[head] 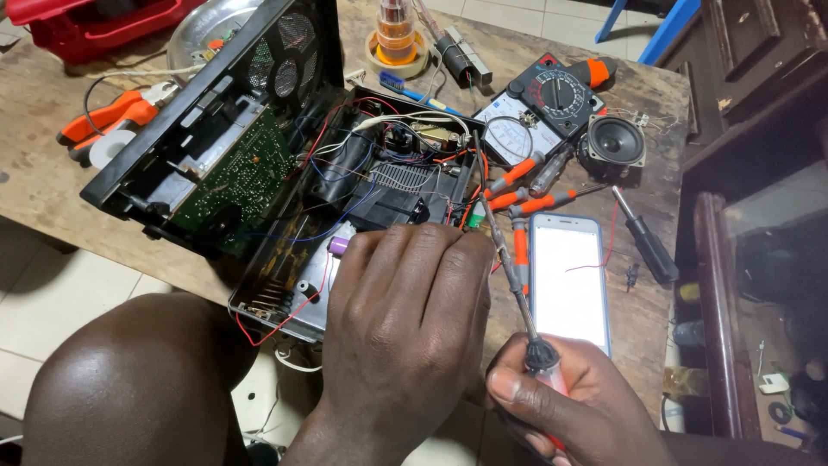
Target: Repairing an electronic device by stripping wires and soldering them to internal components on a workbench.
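Left hand flat on open radio, fingers together, gripping nothing. Right hand clamped on iron, tip inside radio by wires. Soldering step, I judge; next: steady tip on joint.

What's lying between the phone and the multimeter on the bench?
In the head view, orange-handled screwdrivers lie between the phone and the multimeter, with one clear-handled driver among them.
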